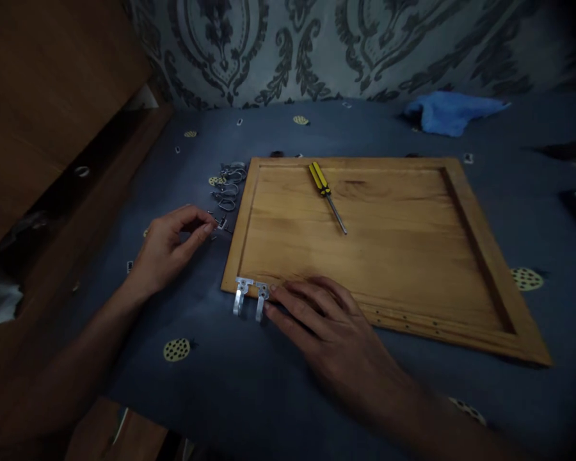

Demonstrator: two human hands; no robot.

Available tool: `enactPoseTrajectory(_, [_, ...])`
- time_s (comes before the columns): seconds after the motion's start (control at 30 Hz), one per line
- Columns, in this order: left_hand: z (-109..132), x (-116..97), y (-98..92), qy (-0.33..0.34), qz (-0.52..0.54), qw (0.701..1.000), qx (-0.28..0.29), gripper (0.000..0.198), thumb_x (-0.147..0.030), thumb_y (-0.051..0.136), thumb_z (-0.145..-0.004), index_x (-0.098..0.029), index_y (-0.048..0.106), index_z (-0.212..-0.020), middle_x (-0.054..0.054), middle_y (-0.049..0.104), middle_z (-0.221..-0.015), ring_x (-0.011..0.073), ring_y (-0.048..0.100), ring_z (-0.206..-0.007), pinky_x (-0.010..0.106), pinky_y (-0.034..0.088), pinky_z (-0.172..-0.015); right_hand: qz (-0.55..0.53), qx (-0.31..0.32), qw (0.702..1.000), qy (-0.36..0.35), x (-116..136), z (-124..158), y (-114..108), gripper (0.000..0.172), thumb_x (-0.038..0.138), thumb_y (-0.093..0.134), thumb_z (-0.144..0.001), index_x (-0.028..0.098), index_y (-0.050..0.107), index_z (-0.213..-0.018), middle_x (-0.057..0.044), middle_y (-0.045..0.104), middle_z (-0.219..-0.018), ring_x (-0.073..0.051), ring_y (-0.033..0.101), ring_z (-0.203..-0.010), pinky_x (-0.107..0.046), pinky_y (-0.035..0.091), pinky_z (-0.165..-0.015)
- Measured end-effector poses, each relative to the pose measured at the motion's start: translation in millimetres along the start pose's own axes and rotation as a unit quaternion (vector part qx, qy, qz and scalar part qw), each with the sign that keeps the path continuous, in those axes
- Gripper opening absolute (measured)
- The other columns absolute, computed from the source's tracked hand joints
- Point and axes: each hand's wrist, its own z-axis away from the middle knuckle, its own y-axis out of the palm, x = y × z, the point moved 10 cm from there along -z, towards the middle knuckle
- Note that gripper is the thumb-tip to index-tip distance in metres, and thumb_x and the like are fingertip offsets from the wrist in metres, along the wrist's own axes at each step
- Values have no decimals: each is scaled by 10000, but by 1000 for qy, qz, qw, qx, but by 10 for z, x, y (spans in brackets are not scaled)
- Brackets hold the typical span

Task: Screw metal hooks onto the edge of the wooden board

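Note:
A wooden cabinet door panel [393, 256] lies flat on a blue cloth-covered surface. My right hand [326, 326] rests on its near left edge, fingers pressing a small metal hook bracket [250, 296] at the corner. My left hand [173, 246] sits left of the panel, thumb and forefinger pinched on a small metal piece [221, 223]. A yellow-and-black screwdriver [326, 194] lies on the panel's upper middle, untouched.
A pile of metal hooks [230, 186] lies beside the panel's far left corner. A blue rag [451, 112] is at the back right. Brown wooden furniture [52, 128] stands at left. Patterned wall behind.

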Motion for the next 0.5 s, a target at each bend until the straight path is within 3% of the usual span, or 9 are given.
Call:
enactPoseTrajectory(0.23, [-89, 293, -124, -13, -55, 998, -35, 227, -346, 531, -972, -199, 699, -1011, 47, 771, -936, 206, 710, -846, 294, 517, -719, -7, -56, 998, 1, -34, 69, 57, 363, 168, 399, -1114, 216, 754, -1169, -2, 798, -1223, -217, 639, -1134, -436, 436, -1048])
enactPoseTrajectory(0.5, [-96, 317, 95, 35, -107, 993, 26, 236, -188, 478, -991, -180, 713, -1015, 72, 736, -994, 223, 694, -913, 339, 517, -817, 5, -63, 998, -8, -42, 66, 43, 342, 178, 420, -1104, 228, 753, -1165, 5, 800, -1205, -204, 633, -1137, -423, 429, -1045])
